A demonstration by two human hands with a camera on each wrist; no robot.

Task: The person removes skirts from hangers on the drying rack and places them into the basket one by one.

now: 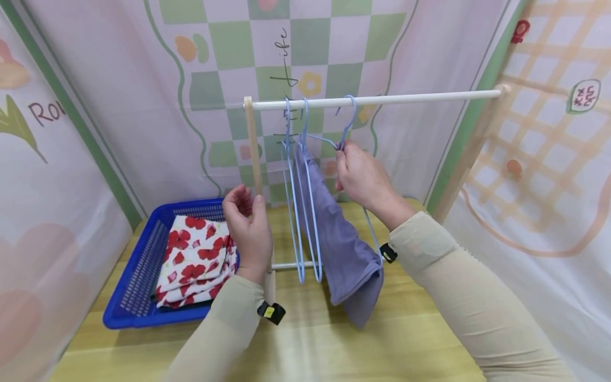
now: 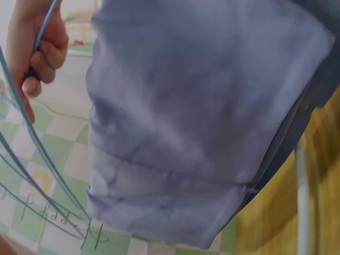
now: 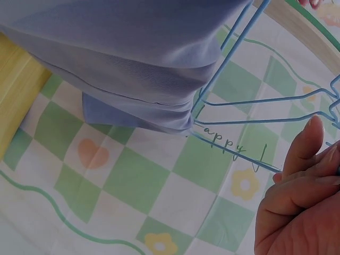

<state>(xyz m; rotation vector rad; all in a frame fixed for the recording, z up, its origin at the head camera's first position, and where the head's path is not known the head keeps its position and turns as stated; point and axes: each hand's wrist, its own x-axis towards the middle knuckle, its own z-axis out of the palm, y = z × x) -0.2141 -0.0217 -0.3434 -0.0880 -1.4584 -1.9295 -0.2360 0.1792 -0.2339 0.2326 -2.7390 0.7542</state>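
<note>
My right hand (image 1: 363, 172) grips a light blue wire hanger (image 1: 352, 114) just below its hook, which sits over the white rod (image 1: 406, 99). A folded greyish-purple cloth garment (image 1: 334, 239) hangs on this hanger, slanting downward; its exact kind cannot be told. In the right wrist view the right hand (image 3: 303, 207) is at the lower right, beside the hanger's wire. My left hand (image 1: 250, 228) is beside the rack's left wooden post (image 1: 253, 148), fingers loosely bent and holding nothing. Two bare blue hangers (image 1: 312, 217) hang between the post and the garment.
On the left of the wooden table (image 1: 305, 339) stands a blue plastic basket (image 1: 131, 281) with a folded white cloth with red flowers (image 1: 195, 260). A lower white bar (image 1: 291, 266) runs behind the hangers. Printed curtains (image 1: 343, 42) surround the table.
</note>
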